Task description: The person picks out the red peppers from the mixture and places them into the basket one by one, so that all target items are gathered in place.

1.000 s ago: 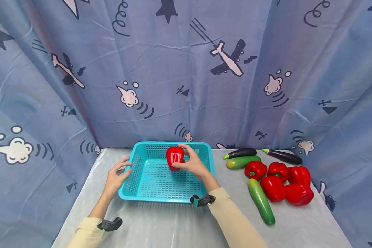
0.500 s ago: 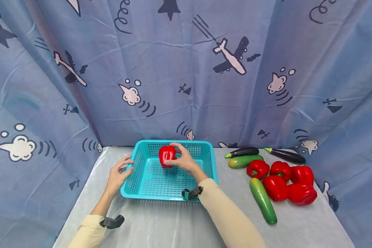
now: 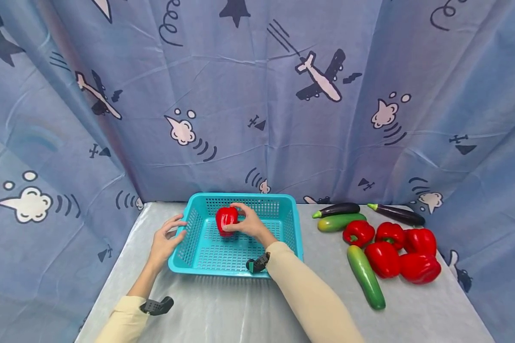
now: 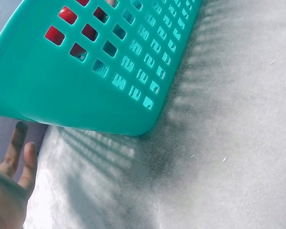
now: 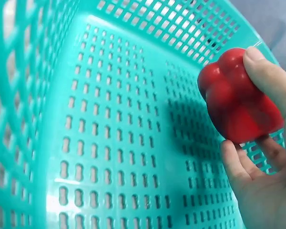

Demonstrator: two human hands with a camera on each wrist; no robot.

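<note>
My right hand [image 3: 250, 224] grips a glossy red bell pepper [image 3: 226, 221] inside the turquoise plastic basket [image 3: 236, 272]. In the right wrist view the thumb lies on one side of the pepper [image 5: 238, 98] and the fingers on the other, with its shadow on the slotted basket floor [image 5: 114, 119]. My left hand [image 3: 163, 243] is at the basket's left side, fingertips right at the rim and fingers spread. From the left wrist, this hand [image 4: 14, 176] shows beside the basket's outer wall [image 4: 86, 90], and red shows through the holes.
Several red bell peppers [image 3: 384, 259] lie grouped on the right of the table [image 3: 214, 309]. Around them are a green cucumber [image 3: 366, 277], a second cucumber [image 3: 341, 222] and two eggplants, one left [image 3: 336, 210] and one right [image 3: 396, 215]. A patterned blue curtain [image 3: 223, 95] hangs behind.
My right hand has carried the bell pepper leftward inside the basket, then slightly lower in the view. The left hand stays at the basket's left rim. The head view has shifted slightly.
</note>
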